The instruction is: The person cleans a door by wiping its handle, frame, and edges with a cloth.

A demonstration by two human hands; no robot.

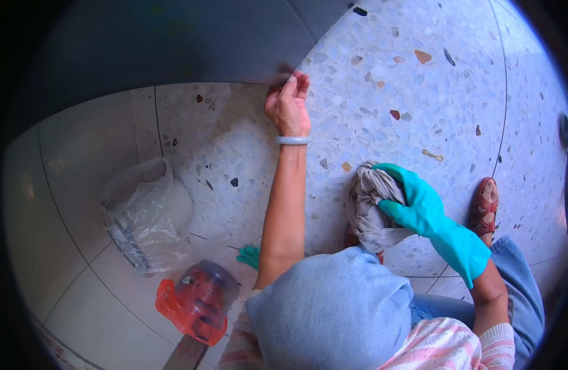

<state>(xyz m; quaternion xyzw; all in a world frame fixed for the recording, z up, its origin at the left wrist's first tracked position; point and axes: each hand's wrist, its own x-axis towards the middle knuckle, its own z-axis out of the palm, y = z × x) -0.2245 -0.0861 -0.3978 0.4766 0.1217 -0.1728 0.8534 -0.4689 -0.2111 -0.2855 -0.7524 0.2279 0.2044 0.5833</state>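
Note:
My bare left hand (287,104), with a pale bangle (293,140) on the wrist, reaches the corner of a dark smooth panel (210,41). Its fingers are bent at the panel's lower edge; whether they grip it is unclear. A green rubber glove covers my right hand (415,199), which is closed on a crumpled grey cloth (374,208) low over the speckled terrazzo floor (432,101). Part of another green glove (249,256) shows beside my left forearm.
Left of my arm stand a clear plastic bag (150,226) around a whitish round object and a dark translucent container (212,286) in a red plastic bag (166,298). A small yellowish band (432,155) lies on the floor. My sandalled foot (485,203) is at the right.

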